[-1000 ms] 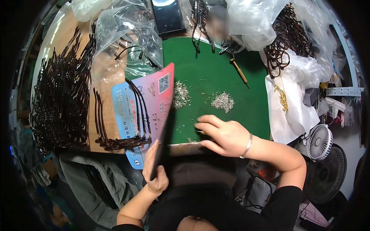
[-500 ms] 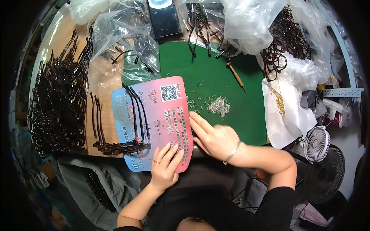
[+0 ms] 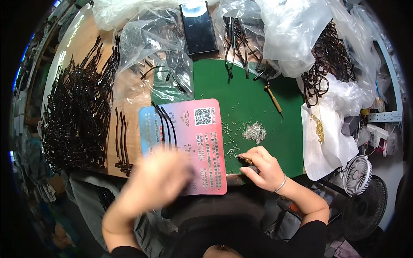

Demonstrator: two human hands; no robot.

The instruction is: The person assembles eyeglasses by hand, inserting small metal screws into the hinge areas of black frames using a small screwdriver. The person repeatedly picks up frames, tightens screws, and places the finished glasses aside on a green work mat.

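Your left hand (image 3: pixel 157 182) is a motion-blurred shape near the front edge of the bench, so its fingers cannot be made out and you cannot tell whether it is open or closed. Its bare forearm runs down and to the left, toward your body. Your right hand (image 3: pixel 262 165) is sharp, resting further right along the same edge with its back facing up. Its fingers (image 3: pixel 247 160) are curled and pinched together, pointing left. A thin bracelet circles that wrist, and the bare forearm angles down to the right into a dark sleeve.
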